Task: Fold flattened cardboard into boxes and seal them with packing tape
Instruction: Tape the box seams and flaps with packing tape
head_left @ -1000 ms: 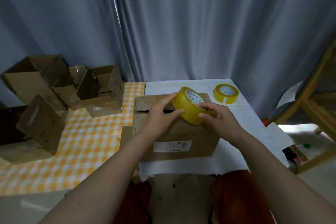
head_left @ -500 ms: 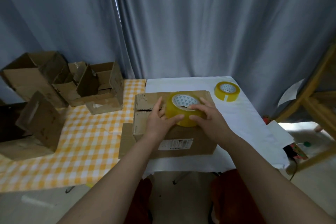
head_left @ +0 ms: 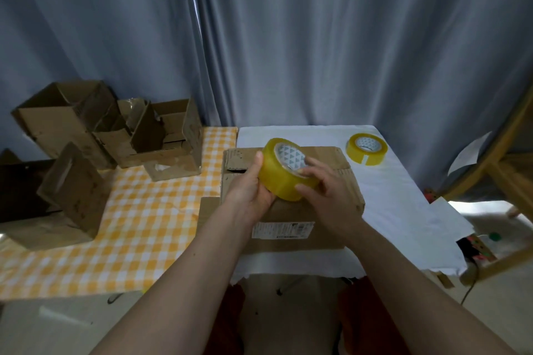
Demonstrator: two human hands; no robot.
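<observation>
A folded brown cardboard box (head_left: 291, 216) with a white label on its near side lies on the white-covered table (head_left: 403, 210) in front of me. Just above its top I hold a yellow roll of packing tape (head_left: 281, 179), tilted so its white patterned core faces up and right. My left hand (head_left: 251, 190) cups the roll from the left and below. My right hand (head_left: 326, 193) grips it from the right, fingers over its edge. Where the tape's loose end is, I cannot tell.
A second yellow tape roll (head_left: 365, 148) lies flat at the table's far right. Several open cardboard boxes (head_left: 161, 138) crowd the yellow checked tablecloth (head_left: 138, 225) on the left. A grey curtain hangs behind. A wooden frame (head_left: 496, 158) stands at right.
Half a second ago the roll rested flat on the box top. Both hands have since lifted it and tilted it back onto its edge, as it was a second ago.
</observation>
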